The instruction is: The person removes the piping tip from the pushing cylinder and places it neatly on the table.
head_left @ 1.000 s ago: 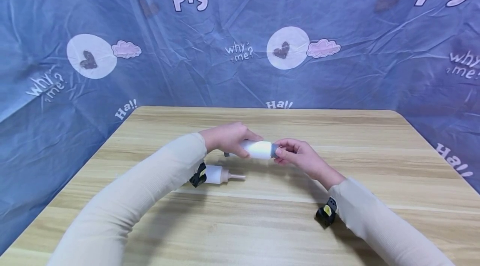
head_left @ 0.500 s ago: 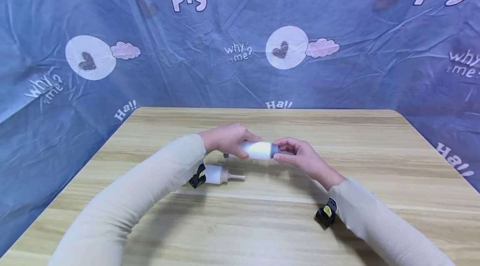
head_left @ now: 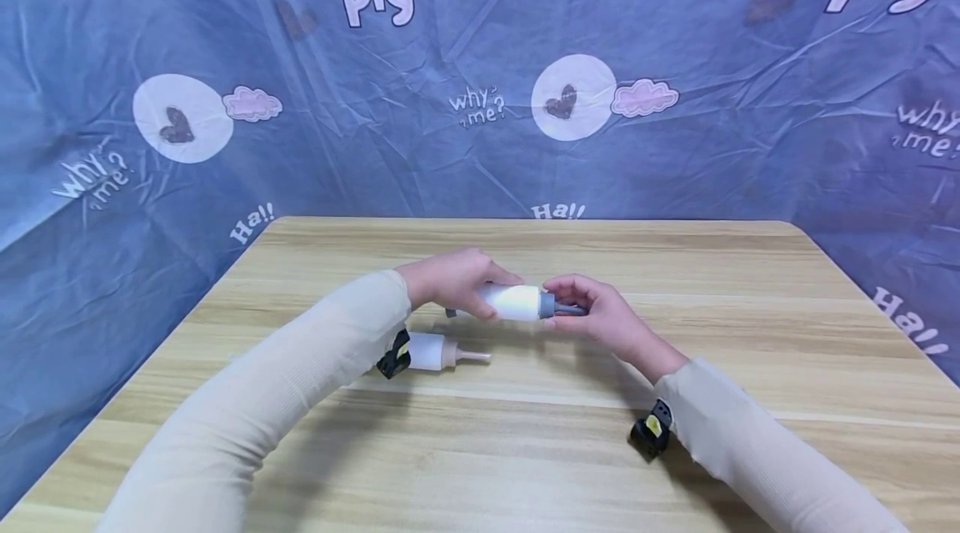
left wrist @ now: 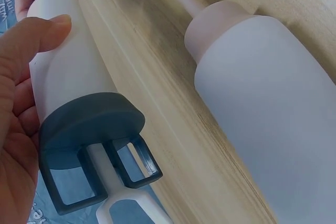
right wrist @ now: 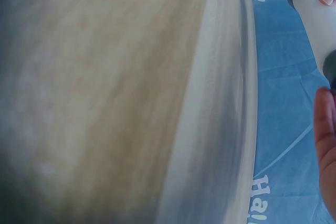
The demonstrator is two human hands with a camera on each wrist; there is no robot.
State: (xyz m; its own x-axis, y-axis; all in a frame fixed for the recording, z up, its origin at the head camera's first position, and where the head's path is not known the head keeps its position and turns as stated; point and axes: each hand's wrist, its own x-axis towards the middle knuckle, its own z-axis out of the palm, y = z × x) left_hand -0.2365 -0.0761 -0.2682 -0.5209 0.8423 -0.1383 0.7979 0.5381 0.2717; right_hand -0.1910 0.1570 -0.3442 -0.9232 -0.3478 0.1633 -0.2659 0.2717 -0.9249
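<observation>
– Head vw?
– L hand point(head_left: 455, 279) grips white tube point(head_left: 517, 302) over table point(head_left: 480, 450); R hand point(head_left: 603, 318), fingers parted, round grey nozzle point(head_left: 568, 309), contact unclear.
– L wrist?
– Thumb point(left wrist: 39, 34) on tube; IMO hold steady, off dk cap point(left wrist: 94, 124).
– R wrist?
– Finger point(right wrist: 325, 135) straight nr tube; light touch prob. best.

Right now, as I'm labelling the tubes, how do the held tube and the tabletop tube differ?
The held tube has a grey-blue collar and nozzle; the tabletop tube has pale pink ones. The left hand grips the held tube, while the tabletop tube lies loose on the table. Both have white bodies and narrow nozzles.
</observation>
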